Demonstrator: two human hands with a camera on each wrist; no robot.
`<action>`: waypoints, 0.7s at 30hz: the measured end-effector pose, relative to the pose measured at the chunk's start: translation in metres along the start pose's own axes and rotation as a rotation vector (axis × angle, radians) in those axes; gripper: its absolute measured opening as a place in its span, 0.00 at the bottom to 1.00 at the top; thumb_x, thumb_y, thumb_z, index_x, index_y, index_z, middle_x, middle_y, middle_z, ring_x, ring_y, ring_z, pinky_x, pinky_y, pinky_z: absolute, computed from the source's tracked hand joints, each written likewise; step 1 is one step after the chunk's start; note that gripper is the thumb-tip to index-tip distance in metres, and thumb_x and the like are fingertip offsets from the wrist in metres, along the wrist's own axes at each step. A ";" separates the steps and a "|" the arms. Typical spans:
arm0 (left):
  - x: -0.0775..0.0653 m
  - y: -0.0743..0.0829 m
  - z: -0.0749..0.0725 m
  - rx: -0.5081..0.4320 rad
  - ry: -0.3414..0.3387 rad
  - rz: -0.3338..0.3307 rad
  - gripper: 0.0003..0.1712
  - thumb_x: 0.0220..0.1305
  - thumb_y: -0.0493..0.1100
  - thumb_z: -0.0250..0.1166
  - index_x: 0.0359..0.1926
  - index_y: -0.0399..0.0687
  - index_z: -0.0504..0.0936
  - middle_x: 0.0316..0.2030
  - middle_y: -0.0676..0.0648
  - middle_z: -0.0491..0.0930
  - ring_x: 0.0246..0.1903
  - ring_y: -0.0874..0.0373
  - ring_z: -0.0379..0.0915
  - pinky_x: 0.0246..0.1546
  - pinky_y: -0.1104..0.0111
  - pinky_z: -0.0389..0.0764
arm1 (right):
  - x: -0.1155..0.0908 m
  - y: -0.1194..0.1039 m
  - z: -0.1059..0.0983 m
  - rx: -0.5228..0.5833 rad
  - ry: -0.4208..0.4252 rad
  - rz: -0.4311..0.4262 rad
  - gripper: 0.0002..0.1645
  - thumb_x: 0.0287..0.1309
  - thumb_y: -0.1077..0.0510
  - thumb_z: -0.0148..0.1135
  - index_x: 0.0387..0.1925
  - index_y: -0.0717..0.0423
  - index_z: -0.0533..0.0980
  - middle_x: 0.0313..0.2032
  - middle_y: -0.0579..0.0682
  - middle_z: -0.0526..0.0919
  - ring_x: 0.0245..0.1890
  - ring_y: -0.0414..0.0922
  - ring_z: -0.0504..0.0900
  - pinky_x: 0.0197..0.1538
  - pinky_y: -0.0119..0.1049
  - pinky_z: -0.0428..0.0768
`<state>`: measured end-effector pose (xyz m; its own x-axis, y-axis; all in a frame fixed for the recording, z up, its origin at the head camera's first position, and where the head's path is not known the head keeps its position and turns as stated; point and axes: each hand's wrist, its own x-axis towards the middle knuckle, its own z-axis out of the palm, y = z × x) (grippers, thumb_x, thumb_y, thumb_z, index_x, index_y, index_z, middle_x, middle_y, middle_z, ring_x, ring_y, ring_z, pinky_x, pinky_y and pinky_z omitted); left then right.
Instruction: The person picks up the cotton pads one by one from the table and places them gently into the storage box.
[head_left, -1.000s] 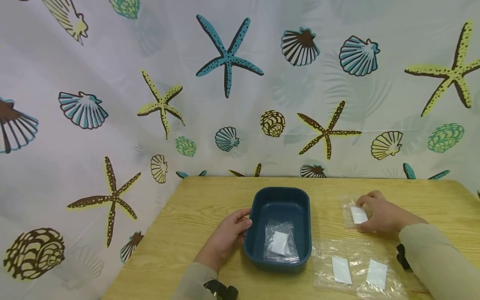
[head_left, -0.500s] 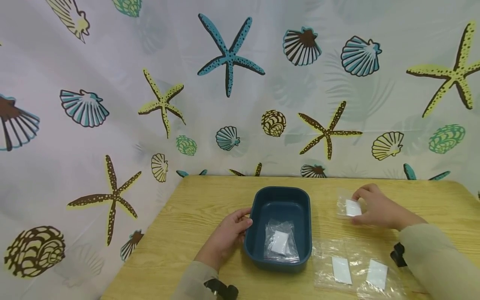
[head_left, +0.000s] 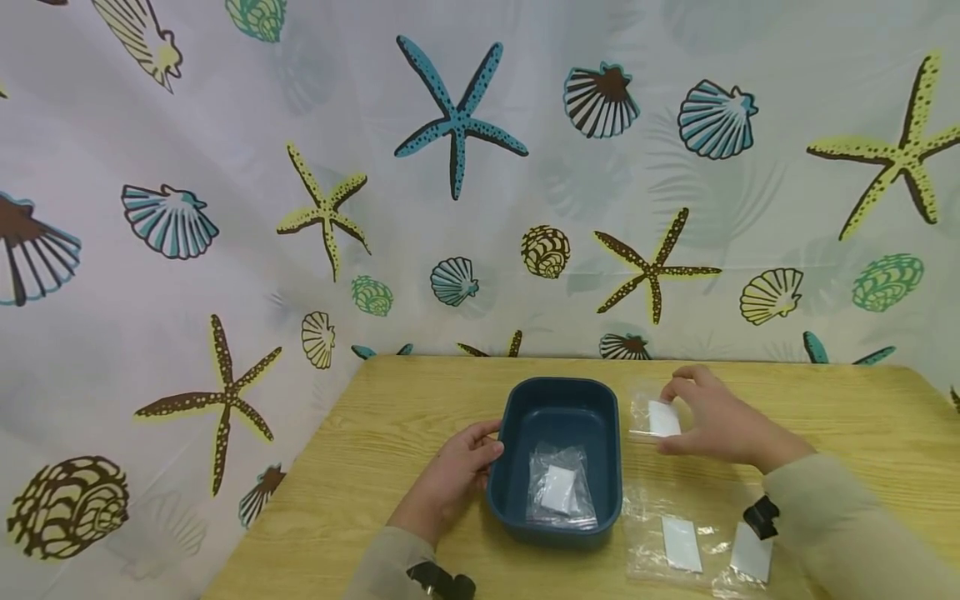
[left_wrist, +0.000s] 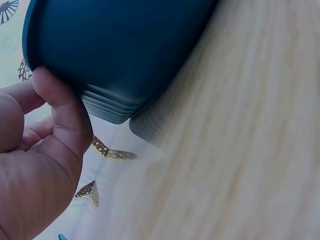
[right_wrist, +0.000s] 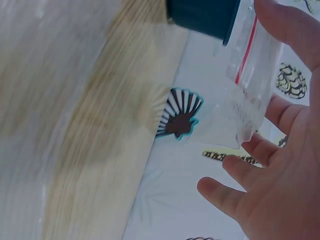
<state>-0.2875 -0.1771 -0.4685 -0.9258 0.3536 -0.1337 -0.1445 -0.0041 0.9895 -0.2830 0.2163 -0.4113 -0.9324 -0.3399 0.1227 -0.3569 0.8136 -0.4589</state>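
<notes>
A dark blue plastic bin (head_left: 558, 537) stands on the table. My left hand (head_left: 459, 467) holds it by its left side, thumb at the rim in the left wrist view, with the other fingertips partly hidden. My right hand (head_left: 723, 425) pinches a clear zip bag (right_wrist: 250, 75) by its edge, between thumb and fingers. Inside this bag is a white rectangular piece (head_left: 663, 419), and a red zip line shows in the right wrist view. The bag hangs just right of the bin. Inside the bin lies clear bagging with a white piece (head_left: 558, 490) in it.
Two more clear bags with white pieces lie flat at the front right, one near the bin (head_left: 681, 543) and another (head_left: 752, 552) partly under my right forearm. The wooden table (head_left: 390, 433) ends at a shell-and-starfish curtain (head_left: 480, 225).
My right hand has moved left toward the bin, bringing the zip bag with it. The left hand and the bin have stayed in place.
</notes>
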 end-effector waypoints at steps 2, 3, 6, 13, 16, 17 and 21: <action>0.000 0.000 0.000 -0.002 -0.005 0.007 0.27 0.78 0.39 0.55 0.74 0.40 0.65 0.48 0.36 0.75 0.37 0.54 0.77 0.36 0.66 0.81 | 0.001 -0.006 0.001 0.000 0.006 -0.009 0.34 0.44 0.36 0.80 0.47 0.47 0.76 0.68 0.66 0.60 0.66 0.69 0.63 0.59 0.66 0.71; 0.000 0.000 0.000 -0.002 -0.006 0.009 0.27 0.78 0.39 0.55 0.74 0.40 0.65 0.48 0.37 0.75 0.38 0.54 0.76 0.36 0.66 0.81 | 0.002 -0.010 0.002 0.001 0.007 -0.015 0.34 0.44 0.37 0.80 0.47 0.47 0.76 0.68 0.65 0.60 0.66 0.69 0.63 0.59 0.66 0.71; 0.000 0.000 0.000 0.002 -0.007 0.010 0.27 0.78 0.39 0.55 0.74 0.39 0.65 0.47 0.37 0.75 0.37 0.54 0.76 0.35 0.67 0.80 | 0.002 -0.019 0.004 0.010 0.007 -0.035 0.32 0.45 0.38 0.81 0.46 0.47 0.76 0.68 0.65 0.60 0.66 0.68 0.63 0.59 0.65 0.71; 0.001 -0.001 -0.001 0.014 -0.006 0.018 0.27 0.78 0.40 0.56 0.74 0.41 0.65 0.46 0.38 0.75 0.36 0.55 0.75 0.33 0.67 0.80 | 0.005 -0.041 0.010 0.030 0.024 -0.096 0.30 0.46 0.38 0.80 0.44 0.46 0.75 0.69 0.64 0.60 0.66 0.67 0.63 0.59 0.63 0.72; 0.002 -0.001 -0.001 0.013 0.006 0.013 0.27 0.78 0.40 0.56 0.73 0.42 0.66 0.47 0.38 0.75 0.36 0.55 0.75 0.34 0.67 0.79 | 0.007 -0.049 0.014 0.042 0.028 -0.108 0.31 0.45 0.38 0.81 0.45 0.46 0.75 0.70 0.63 0.60 0.67 0.66 0.63 0.61 0.61 0.71; 0.002 -0.002 -0.001 0.018 0.007 0.016 0.27 0.78 0.40 0.56 0.73 0.42 0.66 0.47 0.38 0.75 0.36 0.55 0.75 0.34 0.67 0.79 | 0.008 -0.051 0.016 0.047 0.026 -0.109 0.31 0.45 0.38 0.81 0.45 0.46 0.76 0.70 0.63 0.60 0.67 0.66 0.63 0.62 0.61 0.71; 0.002 -0.002 -0.001 0.024 0.012 0.015 0.27 0.77 0.40 0.57 0.73 0.42 0.67 0.46 0.39 0.75 0.35 0.55 0.75 0.33 0.67 0.79 | 0.011 -0.060 0.024 0.038 0.028 -0.116 0.32 0.44 0.39 0.82 0.45 0.47 0.76 0.69 0.63 0.61 0.67 0.64 0.63 0.63 0.60 0.70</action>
<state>-0.2897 -0.1775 -0.4711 -0.9320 0.3424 -0.1189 -0.1217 0.0133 0.9925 -0.2709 0.1525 -0.4038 -0.8866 -0.4164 0.2014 -0.4603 0.7513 -0.4729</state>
